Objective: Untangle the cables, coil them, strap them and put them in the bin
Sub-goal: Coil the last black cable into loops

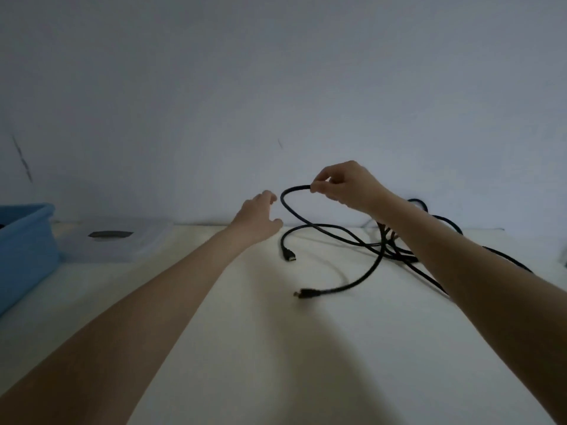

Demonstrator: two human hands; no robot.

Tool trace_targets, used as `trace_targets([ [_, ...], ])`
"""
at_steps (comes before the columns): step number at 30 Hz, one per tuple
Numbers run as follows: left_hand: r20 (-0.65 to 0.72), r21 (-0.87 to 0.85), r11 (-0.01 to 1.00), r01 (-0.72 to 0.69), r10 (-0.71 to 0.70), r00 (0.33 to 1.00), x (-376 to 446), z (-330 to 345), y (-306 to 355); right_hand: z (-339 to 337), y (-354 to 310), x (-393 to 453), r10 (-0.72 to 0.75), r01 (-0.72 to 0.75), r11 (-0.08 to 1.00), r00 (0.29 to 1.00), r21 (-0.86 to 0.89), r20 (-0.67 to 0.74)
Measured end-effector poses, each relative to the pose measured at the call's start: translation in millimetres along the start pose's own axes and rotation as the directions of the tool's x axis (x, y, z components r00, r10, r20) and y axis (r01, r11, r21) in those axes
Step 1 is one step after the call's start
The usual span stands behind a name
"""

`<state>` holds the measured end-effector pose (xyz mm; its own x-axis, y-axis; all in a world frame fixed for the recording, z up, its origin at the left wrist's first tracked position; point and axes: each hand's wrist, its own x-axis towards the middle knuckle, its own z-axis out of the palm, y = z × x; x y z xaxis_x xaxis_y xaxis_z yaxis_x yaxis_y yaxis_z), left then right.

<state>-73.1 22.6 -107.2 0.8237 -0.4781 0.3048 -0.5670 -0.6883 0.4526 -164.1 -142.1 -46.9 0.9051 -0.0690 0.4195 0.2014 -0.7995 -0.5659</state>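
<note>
Black cables [362, 240] lie tangled on the white table [276, 348], mostly at the far right near the wall. My right hand [346, 188] pinches one cable and lifts a loop of it above the table. Two plug ends lie loose: one plug [288, 257] just under the loop, the other plug [306, 293] nearer to me. My left hand [257, 219] hovers left of the lifted loop, fingers relaxed, holding nothing. A blue bin [24, 246] stands at the far left edge.
A clear plastic box [122, 246] with a dark strap-like piece [110, 234] on it sits beside the blue bin by the wall. The wall rises directly behind the table's far edge.
</note>
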Motion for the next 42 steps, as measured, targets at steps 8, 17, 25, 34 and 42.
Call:
trace_targets([
  [8,0.069,-0.482,0.87,-0.099,0.151,0.986,-14,0,54,-44,-2,-33,0.04,-0.031,0.992,0.996,-0.121,0.074],
  [17,-0.029,-0.553,0.828,0.095,-0.134,0.991,-11,-23,40,-64,40,-63,0.493,-0.452,0.831,0.869,-0.325,0.051],
  [25,-0.096,-0.362,0.932,0.007,-0.045,0.994,-26,-30,64,-55,5,-49,0.334,-0.335,0.942,0.942,-0.018,-0.046],
  [34,-0.109,-0.303,0.939,-0.163,0.136,0.985,-47,-38,91,-34,-30,-28,0.007,-0.008,1.0,0.954,0.0,-0.301],
  [42,0.227,-0.768,0.639,0.043,0.209,0.951,-63,-75,109,-23,-62,-12,0.096,-0.01,0.937,0.969,0.35,-0.228],
])
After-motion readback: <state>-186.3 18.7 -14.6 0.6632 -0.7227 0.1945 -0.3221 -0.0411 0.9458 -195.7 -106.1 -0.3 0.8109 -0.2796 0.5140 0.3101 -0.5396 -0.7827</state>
